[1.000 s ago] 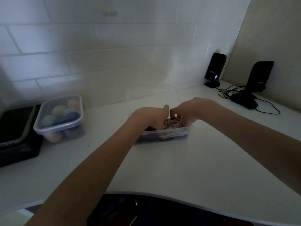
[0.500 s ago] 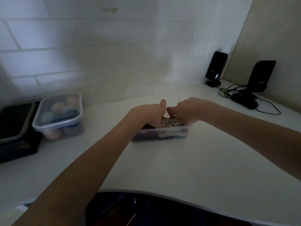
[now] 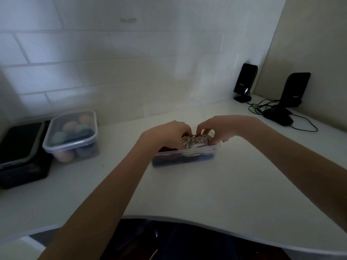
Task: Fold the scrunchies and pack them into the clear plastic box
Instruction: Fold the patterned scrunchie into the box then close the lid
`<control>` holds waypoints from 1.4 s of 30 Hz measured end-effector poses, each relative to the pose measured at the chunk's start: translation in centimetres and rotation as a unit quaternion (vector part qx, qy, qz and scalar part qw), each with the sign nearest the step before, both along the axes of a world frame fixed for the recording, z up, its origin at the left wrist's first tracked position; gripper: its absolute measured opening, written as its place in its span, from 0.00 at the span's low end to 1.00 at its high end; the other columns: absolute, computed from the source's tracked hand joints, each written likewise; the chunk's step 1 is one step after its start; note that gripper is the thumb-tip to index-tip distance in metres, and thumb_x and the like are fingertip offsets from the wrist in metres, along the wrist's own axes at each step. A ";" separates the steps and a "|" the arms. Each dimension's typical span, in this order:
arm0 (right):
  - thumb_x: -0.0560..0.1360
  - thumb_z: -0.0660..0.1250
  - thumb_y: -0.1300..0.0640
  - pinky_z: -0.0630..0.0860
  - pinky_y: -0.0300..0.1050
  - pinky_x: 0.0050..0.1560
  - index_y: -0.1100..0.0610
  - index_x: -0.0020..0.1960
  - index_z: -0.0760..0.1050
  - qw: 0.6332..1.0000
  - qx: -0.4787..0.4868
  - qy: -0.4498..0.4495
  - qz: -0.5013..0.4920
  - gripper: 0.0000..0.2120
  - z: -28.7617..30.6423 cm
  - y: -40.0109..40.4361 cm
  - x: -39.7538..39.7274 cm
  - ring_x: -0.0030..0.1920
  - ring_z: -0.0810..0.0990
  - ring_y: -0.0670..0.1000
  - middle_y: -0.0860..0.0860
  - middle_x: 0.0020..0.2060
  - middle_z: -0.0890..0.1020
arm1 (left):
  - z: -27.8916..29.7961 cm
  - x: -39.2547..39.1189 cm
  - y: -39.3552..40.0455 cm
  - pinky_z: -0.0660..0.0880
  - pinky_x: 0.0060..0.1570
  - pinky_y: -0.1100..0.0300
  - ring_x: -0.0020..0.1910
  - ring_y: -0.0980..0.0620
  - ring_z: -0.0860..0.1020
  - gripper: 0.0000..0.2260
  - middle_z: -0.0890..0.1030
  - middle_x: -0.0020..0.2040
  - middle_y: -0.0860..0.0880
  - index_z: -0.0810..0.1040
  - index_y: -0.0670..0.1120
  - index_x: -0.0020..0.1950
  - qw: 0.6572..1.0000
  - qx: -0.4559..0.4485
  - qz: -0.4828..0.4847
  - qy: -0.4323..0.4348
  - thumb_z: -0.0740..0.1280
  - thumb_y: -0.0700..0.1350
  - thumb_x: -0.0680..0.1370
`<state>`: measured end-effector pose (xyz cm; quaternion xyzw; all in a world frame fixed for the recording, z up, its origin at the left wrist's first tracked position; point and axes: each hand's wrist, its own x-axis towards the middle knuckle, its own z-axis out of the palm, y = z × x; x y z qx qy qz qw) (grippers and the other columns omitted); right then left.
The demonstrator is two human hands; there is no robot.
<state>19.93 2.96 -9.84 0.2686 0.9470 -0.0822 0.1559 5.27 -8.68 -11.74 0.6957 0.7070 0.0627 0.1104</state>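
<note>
— In the middle of the white worktop (image 3: 216, 184), what sits between the hands?

— A striped black-and-white fabric scrunchie (image 3: 195, 142), bunched up at the top of the shallow clear plastic box (image 3: 183, 155). The left hand (image 3: 167, 133) presses on it from the left, the right hand (image 3: 218, 126) from the right, fingers of both curled down onto the cloth and gripping it.

— How does the box look?

— Rectangular, its long axis running left to right across the worktop. Dark red and dark blue fabric shows through its near wall, left of the striped one.

— And farther out?

— To the left, well apart, a lidded clear plastic tub (image 3: 72, 136) of pastel rounded pieces, beside a black flat case (image 3: 20, 152). At far right, two black upright speakers (image 3: 245, 82) and a black computer mouse (image 3: 277, 117) with cables.
</note>
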 end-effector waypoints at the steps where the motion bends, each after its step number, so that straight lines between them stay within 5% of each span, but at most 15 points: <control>1: 0.69 0.68 0.60 0.77 0.40 0.33 0.45 0.61 0.72 1.000 0.009 0.004 0.007 0.22 0.0 0.0 0.1 0.36 0.80 0.50 0.44 0.58 0.78 | 0.3 -0.2 -0.4 0.69 0.54 0.57 0.54 0.50 0.72 0.22 0.75 0.61 0.47 0.74 0.48 0.63 1.000 0.002 0.002 -0.007 0.72 0.45 0.70; 5: 0.69 0.70 0.60 0.80 0.52 0.50 0.46 0.63 0.73 1.000 -0.013 0.007 0.008 0.24 0.5 0.2 0.3 0.46 0.82 0.53 0.45 0.57 0.78 | 1.2 -1.5 -1.8 0.67 0.50 0.61 0.57 0.50 0.74 0.22 0.77 0.58 0.47 0.77 0.48 0.61 0.998 0.052 0.027 -0.017 0.75 0.46 0.68; 9: 0.68 0.74 0.55 0.71 0.40 0.44 0.48 0.59 0.77 0.997 0.023 0.070 0.017 0.20 2.5 0.2 0.1 0.44 0.78 0.46 0.45 0.53 0.80 | 1.4 -2.0 -2.3 0.70 0.49 0.60 0.53 0.51 0.76 0.15 0.80 0.56 0.46 0.79 0.47 0.59 0.996 0.069 0.032 -0.045 0.72 0.43 0.72; 14: 0.67 0.75 0.54 0.73 0.40 0.52 0.51 0.58 0.77 0.993 -0.006 0.106 0.049 0.20 2.3 -1.7 -1.8 0.50 0.79 0.47 0.46 0.51 0.81 | 0.6 -1.2 -1.8 0.72 0.45 0.62 0.45 0.55 0.77 0.10 0.82 0.52 0.50 0.81 0.48 0.53 0.990 0.106 0.052 -0.082 0.69 0.49 0.74; 24: 0.71 0.68 0.54 0.68 0.41 0.48 0.54 0.65 0.68 0.997 0.046 -0.021 0.056 0.23 -0.7 -2.0 -2.8 0.49 0.73 0.48 0.50 0.59 0.78 | -0.7 0.6 -0.6 0.75 0.47 0.56 0.49 0.48 0.77 0.23 0.79 0.55 0.47 0.77 0.48 0.60 0.998 0.052 0.036 0.021 0.74 0.50 0.67; 29: 0.74 0.65 0.56 0.72 0.42 0.51 0.53 0.66 0.66 0.998 0.037 0.007 0.053 0.22 -1.3 -2.1 -2.4 0.52 0.76 0.50 0.50 0.60 0.78 | -0.5 0.8 -0.3 0.77 0.51 0.51 0.50 0.46 0.78 0.28 0.79 0.53 0.46 0.74 0.45 0.59 0.998 0.002 0.057 0.023 0.77 0.54 0.64; 33: 0.71 0.71 0.54 0.69 0.42 0.52 0.50 0.63 0.69 0.998 -0.035 0.057 0.010 0.22 -0.1 -1.1 -0.9 0.57 0.77 0.50 0.47 0.59 0.80 | -0.8 0.5 0.2 0.76 0.49 0.52 0.49 0.45 0.76 0.23 0.77 0.53 0.44 0.72 0.42 0.58 0.996 -0.032 0.067 0.046 0.73 0.51 0.69; 37: 0.67 0.71 0.44 0.67 0.49 0.57 0.41 0.58 0.73 0.994 0.107 0.001 0.008 0.20 0.7 -0.1 0.2 0.57 0.69 0.54 0.42 0.48 0.74 | -1.0 0.4 0.7 0.74 0.47 0.53 0.50 0.44 0.76 0.19 0.76 0.54 0.42 0.72 0.40 0.57 0.996 -0.039 0.066 0.048 0.72 0.47 0.71; 42: 0.70 0.66 0.47 0.64 0.50 0.58 0.46 0.62 0.74 0.944 0.288 -0.126 0.097 0.20 0.1 -1.6 -1.0 0.62 0.66 0.55 0.51 0.61 0.72 | -1.0 0.3 0.9 0.75 0.50 0.51 0.51 0.44 0.75 0.25 0.76 0.55 0.43 0.72 0.42 0.59 0.995 -0.051 0.075 0.039 0.75 0.52 0.68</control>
